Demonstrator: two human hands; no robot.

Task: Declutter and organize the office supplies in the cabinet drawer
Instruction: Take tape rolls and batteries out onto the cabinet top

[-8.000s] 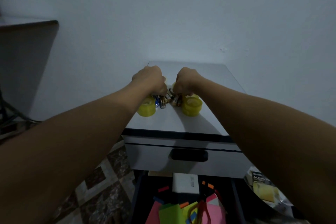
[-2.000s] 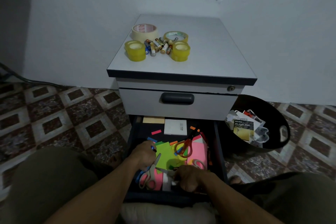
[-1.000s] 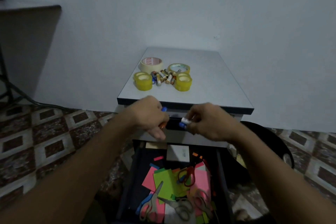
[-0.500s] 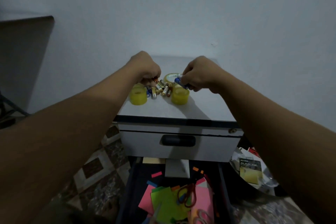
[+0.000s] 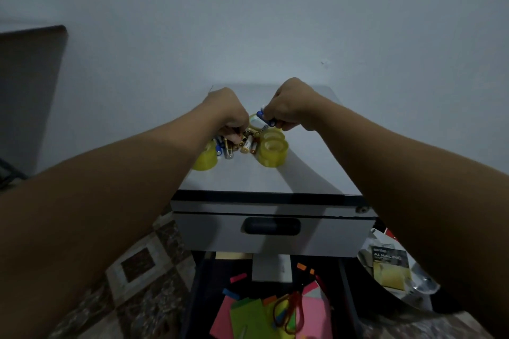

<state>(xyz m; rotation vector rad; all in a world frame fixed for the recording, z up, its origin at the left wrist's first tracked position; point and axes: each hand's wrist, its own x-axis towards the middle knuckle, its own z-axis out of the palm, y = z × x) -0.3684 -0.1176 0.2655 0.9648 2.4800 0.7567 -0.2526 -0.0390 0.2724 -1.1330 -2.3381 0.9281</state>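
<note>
Batteries [image 5: 242, 146] lay grouped on the cabinet top [image 5: 275, 179] between tape rolls [image 5: 272, 150], which we judged kept them from rolling. Our right hand [image 5: 289, 110] pinched a blue battery [image 5: 265, 118] above the pile. Our left hand [image 5: 225, 115] curled onto the pile; we could not tell whether it gripped anything.

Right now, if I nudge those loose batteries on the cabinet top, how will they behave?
The batteries are smooth cylinders lying sideways, so they would likely roll. The yellow tape rolls flanking them might stop some. They look small, probably light.
</note>
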